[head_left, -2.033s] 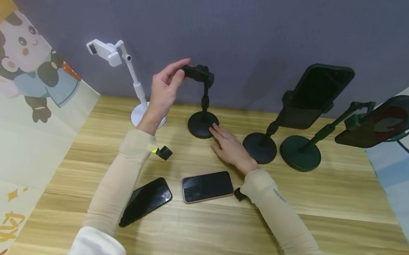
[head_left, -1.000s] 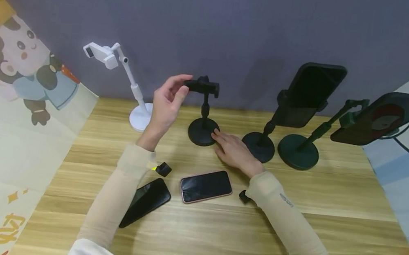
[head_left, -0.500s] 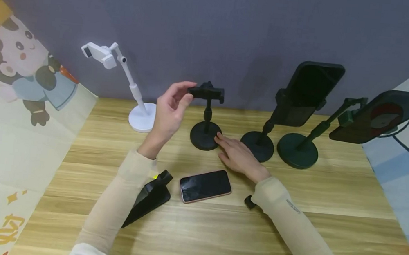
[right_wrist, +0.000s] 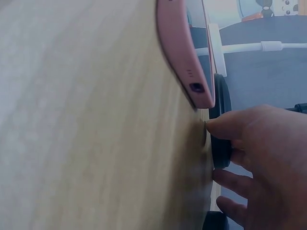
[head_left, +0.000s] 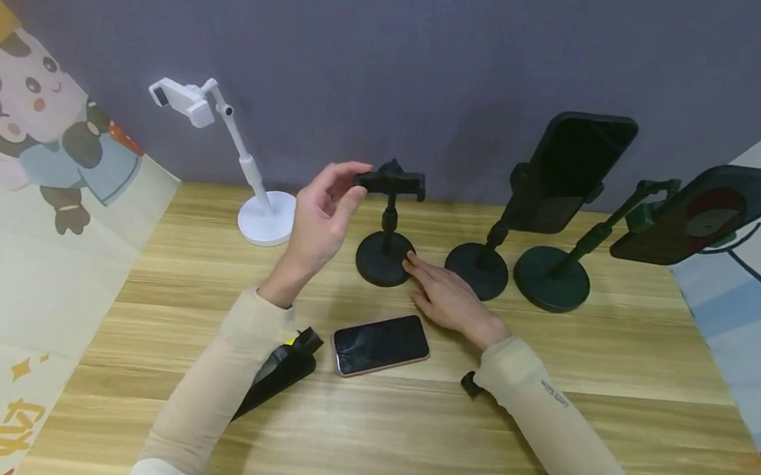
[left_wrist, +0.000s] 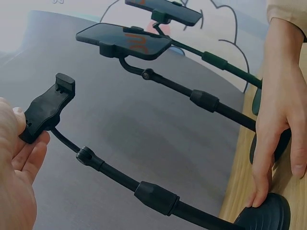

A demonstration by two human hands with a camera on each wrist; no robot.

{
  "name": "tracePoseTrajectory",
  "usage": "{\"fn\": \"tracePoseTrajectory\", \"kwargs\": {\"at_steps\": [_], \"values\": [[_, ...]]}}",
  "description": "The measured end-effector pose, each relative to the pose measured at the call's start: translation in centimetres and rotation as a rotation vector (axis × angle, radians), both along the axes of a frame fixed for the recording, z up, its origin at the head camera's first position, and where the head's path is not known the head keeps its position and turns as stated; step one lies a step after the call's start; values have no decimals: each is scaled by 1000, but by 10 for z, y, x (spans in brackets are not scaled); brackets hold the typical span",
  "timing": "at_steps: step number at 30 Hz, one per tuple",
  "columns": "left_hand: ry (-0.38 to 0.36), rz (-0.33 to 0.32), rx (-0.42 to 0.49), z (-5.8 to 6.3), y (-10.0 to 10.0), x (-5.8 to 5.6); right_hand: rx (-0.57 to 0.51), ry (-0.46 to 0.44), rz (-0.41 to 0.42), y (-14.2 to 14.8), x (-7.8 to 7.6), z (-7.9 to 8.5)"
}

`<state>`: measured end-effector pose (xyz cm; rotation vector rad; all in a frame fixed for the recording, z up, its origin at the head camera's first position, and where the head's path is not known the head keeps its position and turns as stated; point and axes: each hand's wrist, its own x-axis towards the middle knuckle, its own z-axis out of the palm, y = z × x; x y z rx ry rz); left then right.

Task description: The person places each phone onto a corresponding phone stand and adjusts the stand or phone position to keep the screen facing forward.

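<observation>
One black phone stand (head_left: 390, 220) is standing upright on the counter (head_left: 402, 438), between our left hand (head_left: 320, 220) and our right hand (head_left: 449, 298); we are pinching its clamp (head_left: 398, 184) with the left, touching its round base (head_left: 379, 266) with the right's extended fingers (head_left: 419, 269).

Grey-blue back wall (head_left: 371, 53), prob. fabric; wood-grain tbl (head_left: 402, 446); cartoon-print wall (head_left: 23, 234) at L.
</observation>
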<state>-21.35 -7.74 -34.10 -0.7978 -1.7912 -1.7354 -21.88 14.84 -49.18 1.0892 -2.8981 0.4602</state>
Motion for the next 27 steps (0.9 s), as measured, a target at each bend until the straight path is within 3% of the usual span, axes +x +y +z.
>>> {"fn": "tracePoseTrajectory", "kwargs": {"at_steps": [8, 27], "values": [[22, -28, 16, -14, -2, -11, -10, 10, 12, 2, 3, 0], [20, -16, 34, -14, 1, -8, -10, -74, -55, 0, 9, -2]]}}
